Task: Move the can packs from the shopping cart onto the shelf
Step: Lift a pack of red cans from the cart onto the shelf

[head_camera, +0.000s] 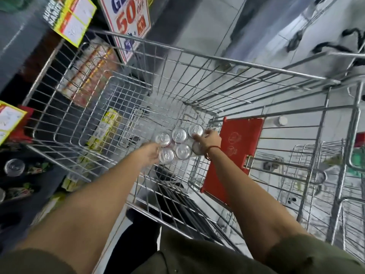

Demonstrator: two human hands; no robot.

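Note:
A pack of silver-topped cans (178,143) sits on the floor of the wire shopping cart (197,54), near its right rear corner. Both my arms reach down into the basket. My left hand (151,153) presses against the pack's left side, fingers around the nearest cans. My right hand (209,138) grips the pack's right end, fingers over the far-right can tops. The shelf (23,171) runs along the left of the cart, dark, with cans and packs on it.
A red child-seat flap (235,155) hangs on the cart's rear gate. Boxed packs (87,76) and a yellow pack (104,129) show through the left wire wall. Sale signs (128,20) hang above. Another cart (324,175) stands at right.

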